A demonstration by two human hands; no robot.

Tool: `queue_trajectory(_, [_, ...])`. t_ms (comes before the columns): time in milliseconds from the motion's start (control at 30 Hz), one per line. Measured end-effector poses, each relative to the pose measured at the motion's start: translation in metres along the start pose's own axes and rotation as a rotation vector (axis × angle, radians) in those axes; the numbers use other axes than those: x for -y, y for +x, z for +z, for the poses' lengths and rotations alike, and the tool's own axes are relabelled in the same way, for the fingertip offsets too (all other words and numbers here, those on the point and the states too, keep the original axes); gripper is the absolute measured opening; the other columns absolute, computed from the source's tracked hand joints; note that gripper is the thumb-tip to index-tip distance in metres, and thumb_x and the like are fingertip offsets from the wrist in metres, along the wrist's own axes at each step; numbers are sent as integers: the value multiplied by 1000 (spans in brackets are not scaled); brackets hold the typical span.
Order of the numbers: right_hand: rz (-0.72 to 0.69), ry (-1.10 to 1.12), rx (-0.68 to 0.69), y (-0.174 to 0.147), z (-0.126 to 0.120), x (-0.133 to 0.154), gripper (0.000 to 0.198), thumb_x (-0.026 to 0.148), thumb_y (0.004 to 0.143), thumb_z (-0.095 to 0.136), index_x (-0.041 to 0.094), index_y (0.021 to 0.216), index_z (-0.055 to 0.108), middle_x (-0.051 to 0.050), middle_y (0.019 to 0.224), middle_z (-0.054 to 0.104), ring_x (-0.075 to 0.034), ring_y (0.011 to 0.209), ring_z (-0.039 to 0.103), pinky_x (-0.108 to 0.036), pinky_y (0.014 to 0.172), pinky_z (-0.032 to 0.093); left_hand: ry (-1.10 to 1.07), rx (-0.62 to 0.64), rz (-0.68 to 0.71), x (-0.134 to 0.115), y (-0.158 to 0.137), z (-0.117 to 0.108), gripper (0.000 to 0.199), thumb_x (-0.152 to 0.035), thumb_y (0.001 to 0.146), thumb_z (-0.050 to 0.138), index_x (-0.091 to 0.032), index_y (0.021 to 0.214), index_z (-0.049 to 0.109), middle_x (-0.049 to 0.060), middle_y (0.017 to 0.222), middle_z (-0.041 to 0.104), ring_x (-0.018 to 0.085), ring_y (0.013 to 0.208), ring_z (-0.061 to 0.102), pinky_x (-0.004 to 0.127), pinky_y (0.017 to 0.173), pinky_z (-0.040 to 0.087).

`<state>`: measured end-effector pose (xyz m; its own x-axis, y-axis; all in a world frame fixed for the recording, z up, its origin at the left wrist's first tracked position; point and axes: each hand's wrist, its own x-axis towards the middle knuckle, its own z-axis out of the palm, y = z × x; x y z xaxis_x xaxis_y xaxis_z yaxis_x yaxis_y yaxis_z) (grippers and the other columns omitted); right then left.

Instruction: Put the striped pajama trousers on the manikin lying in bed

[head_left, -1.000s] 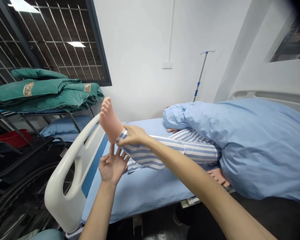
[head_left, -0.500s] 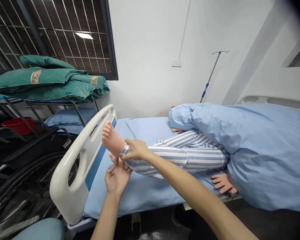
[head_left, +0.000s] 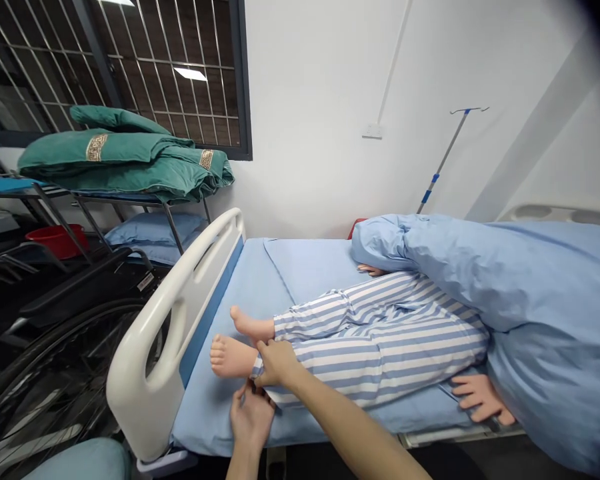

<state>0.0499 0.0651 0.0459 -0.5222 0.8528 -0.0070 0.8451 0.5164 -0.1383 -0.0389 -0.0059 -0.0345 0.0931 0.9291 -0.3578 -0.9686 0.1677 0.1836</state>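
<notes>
A manikin in blue-and-white striped trousers (head_left: 350,360) lies on the bed with both legs stretched toward the footboard. My right hand (head_left: 279,363) is wrapped over the near ankle at the trouser cuff. From below, my left hand (head_left: 253,417), palm up, holds the same ankle, its fingertips partly hidden beneath the leg. The bare near foot (head_left: 233,358) points toward the footboard, low over the sheet. Behind it rests the far foot (head_left: 253,327), toes up. A light blue quilt (head_left: 545,287) covers the upper body, and a manikin hand (head_left: 480,397) sticks out at its near edge.
The white footboard (head_left: 130,373) stands left of the feet. Beyond it are a wheelchair (head_left: 80,347), a red basin (head_left: 60,241) and folded green quilts (head_left: 130,163) on a chair. An IV pole (head_left: 443,163) rises behind the bed, by the wall.
The near leg has come down from its raised position toward the mattress, with both my hands moving down along with it. The far foot is now in clear view. My view has shifted slightly left.
</notes>
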Motion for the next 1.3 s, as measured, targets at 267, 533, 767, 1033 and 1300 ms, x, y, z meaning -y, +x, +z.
queue_trajectory(267, [-12, -9, -3, 0, 17, -2, 61, 53, 49, 61, 16, 96, 47, -11, 85, 57, -26, 73, 56, -37, 63, 42, -79, -25, -52, 2, -2, 0, 12, -22, 63, 49, -22, 66, 60, 0, 69, 62, 14, 72, 57, 30, 71, 42])
queue_trajectory(533, [28, -16, -13, 3, 19, 0, 63, 54, 51, 59, 15, 98, 45, -12, 86, 57, -27, 75, 56, -38, 64, 42, 49, -78, 37, 13, 7, -1, 10, -22, 65, 49, -21, 64, 59, 0, 70, 62, 14, 72, 56, 29, 70, 42])
queue_trajectory(767, [27, -16, -21, 1, 19, 1, 56, 43, 52, 61, 15, 97, 46, -12, 86, 57, -26, 75, 57, -38, 64, 43, 219, -209, 203, 26, 11, 5, 6, -22, 64, 51, -20, 64, 56, -3, 66, 60, 12, 63, 54, 26, 62, 42])
queue_trajectory(1033, [18, -9, -51, -5, 19, 1, 54, 39, 51, 62, 15, 97, 47, -12, 86, 58, -25, 75, 56, -36, 65, 43, 299, -276, 234, 23, 10, 0, 6, -17, 61, 53, -19, 66, 49, -2, 63, 59, 11, 58, 55, 24, 56, 44])
queue_trajectory(1300, [26, 10, -87, -8, 27, 0, 64, 48, 46, 66, 14, 97, 48, -11, 86, 58, -25, 75, 56, -37, 66, 41, 783, -363, 291, 32, -40, -14, 56, -29, 61, 63, -23, 110, 38, 5, 82, 64, 20, 75, 62, 28, 60, 47])
